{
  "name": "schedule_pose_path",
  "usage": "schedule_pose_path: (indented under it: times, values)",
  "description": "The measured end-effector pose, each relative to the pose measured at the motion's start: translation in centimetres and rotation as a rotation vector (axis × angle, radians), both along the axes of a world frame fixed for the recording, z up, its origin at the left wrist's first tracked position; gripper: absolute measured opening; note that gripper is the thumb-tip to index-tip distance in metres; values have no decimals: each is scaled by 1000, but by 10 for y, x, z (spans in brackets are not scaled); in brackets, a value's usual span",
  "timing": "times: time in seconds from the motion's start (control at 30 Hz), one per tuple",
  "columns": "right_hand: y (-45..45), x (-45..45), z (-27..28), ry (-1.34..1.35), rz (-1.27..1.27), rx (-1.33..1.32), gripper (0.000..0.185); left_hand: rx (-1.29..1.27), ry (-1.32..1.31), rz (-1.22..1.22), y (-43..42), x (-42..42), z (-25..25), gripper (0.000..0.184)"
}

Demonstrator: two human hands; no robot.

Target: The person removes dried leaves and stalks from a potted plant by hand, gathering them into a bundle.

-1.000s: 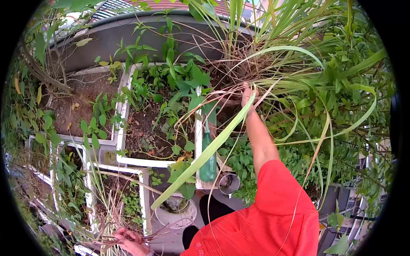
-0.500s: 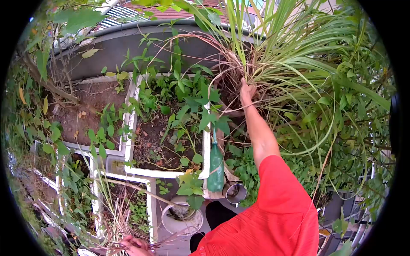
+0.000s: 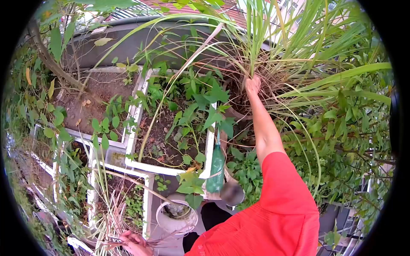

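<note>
My right hand reaches into the base of a big lemongrass clump, its fingers closed round stalks among brown, dry blades. The clump grows in a round pot, partly hidden by hanging leaves. Low on the left, my left hand is closed on a bundle of long dry grass leaves, some pale green, most straw-brown. Their ends stick out on both sides of the fist.
White-rimmed planter boxes with soil and leafy vines stand left of centre. A green plastic bottle, a metal can and a whitish bucket are near my legs. A grey wall curves behind; dense foliage lies right.
The view has shifted slightly. Long lemongrass blades now arch leftward over the middle planter. My right hand stays at the clump's base, and my left hand keeps the dry leaves.
</note>
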State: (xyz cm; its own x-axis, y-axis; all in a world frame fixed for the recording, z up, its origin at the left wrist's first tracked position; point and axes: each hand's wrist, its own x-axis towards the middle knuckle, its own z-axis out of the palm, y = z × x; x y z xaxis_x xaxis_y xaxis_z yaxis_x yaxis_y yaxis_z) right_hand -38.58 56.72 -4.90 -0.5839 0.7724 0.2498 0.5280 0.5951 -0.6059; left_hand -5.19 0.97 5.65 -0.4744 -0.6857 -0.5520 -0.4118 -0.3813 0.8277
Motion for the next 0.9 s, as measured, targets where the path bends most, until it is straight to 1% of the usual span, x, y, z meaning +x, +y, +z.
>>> schedule_pose_path:
  times: [0.03,0.1,0.13,0.17,0.23,0.27,0.3,0.37,0.4,0.47,0.5,0.57,0.6,0.63,0.67,0.7,0.73,0.77,0.8,0.83,0.9]
  values:
    - [0,-1,-5,80,-89,-49,34,7,28,-14,-1,1,3,36]
    - [-6,-12,-9,-84,-19,45,30,-17,23,-15,-1,1,6,37]
    - [1,-20,-13,-103,278,171,27,-3,33,-7,-3,3,3,37]
    - [13,-16,-17,-33,441,214,26,9,41,0,-6,5,2,36]
    - [4,13,28,-75,287,85,26,-25,57,-15,-11,10,0,36]
    - [24,16,25,-128,204,16,32,-41,65,-26,-13,12,-1,37]
    - [29,25,24,-133,55,105,40,-57,75,-38,-15,14,-2,37]
    - [38,36,26,-175,-56,76,40,-15,69,-5,-22,21,-7,37]
    - [32,45,37,-174,-103,69,40,1,85,-7,-25,24,-8,37]
    - [18,63,55,-174,-197,57,42,29,105,-18,-23,25,-1,39]
    - [20,69,56,-137,-287,27,42,10,97,-26,-21,25,3,39]
    - [52,67,33,54,-484,-85,39,-12,98,-35,-20,27,4,39]
    - [83,54,7,132,-550,-168,36,-19,99,-40,-19,29,4,39]
    - [99,37,-11,185,-554,-176,33,-30,104,-44,-18,29,3,39]
    - [83,26,0,200,-370,-243,23,-38,109,-48,-16,30,3,39]
    - [27,31,47,210,-233,-199,15,-48,114,-51,-13,30,3,39]
    - [41,12,36,207,-80,-431,12,-43,116,-55,-11,32,3,39]
    - [18,14,57,218,7,-525,14,-47,126,-61,-8,33,5,39]
    - [24,13,55,127,2,-540,16,24,114,-63,-8,36,4,40]
    - [30,10,57,40,-1,-554,17,-3,175,-75,-9,38,-2,40]
    - [41,13,39,-17,-31,-348,18,-50,299,-97,-10,46,-15,40]
